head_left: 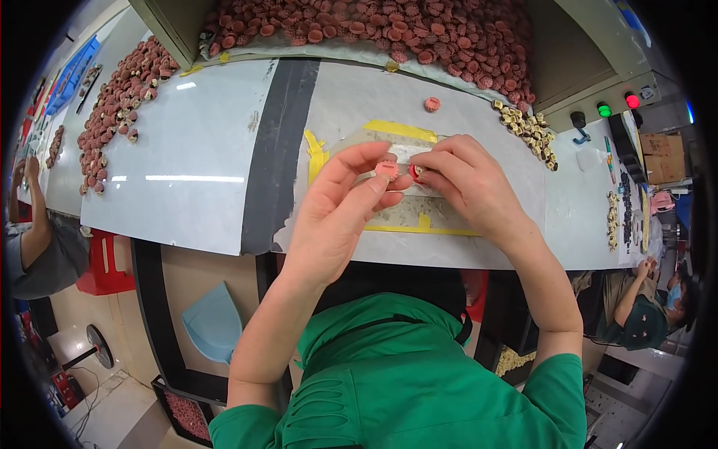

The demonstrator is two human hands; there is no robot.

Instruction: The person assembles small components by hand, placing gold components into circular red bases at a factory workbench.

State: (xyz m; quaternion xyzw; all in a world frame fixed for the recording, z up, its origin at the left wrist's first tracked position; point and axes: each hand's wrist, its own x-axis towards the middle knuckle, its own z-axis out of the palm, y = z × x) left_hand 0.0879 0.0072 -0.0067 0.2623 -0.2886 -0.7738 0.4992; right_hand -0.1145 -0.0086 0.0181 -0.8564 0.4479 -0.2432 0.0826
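Note:
Over the middle of the white table point(351, 97), my two hands are raised close together. My left hand point(333, 209) pinches a pink, bumpy, cup-shaped piece point(387, 169) between thumb and fingertips. In my right hand point(476, 183), the thumb and fingers close on a small red and cream piece point(416, 172), partly hidden by the fingertips. The two pieces are near each other, with a narrow gap between them. Below them lies a work patch edged with yellow tape point(419, 228). A single loose pink piece point(431, 105) rests on the table beyond my hands.
A large heap of pink pieces point(374, 30) fills the far bay. Cream and dark small parts point(527, 135) lie at the right, assembled-looking pink balls point(101, 135) at the left. A dark strip point(280, 150) crosses the table. Co-workers point(45, 239) sit on both sides.

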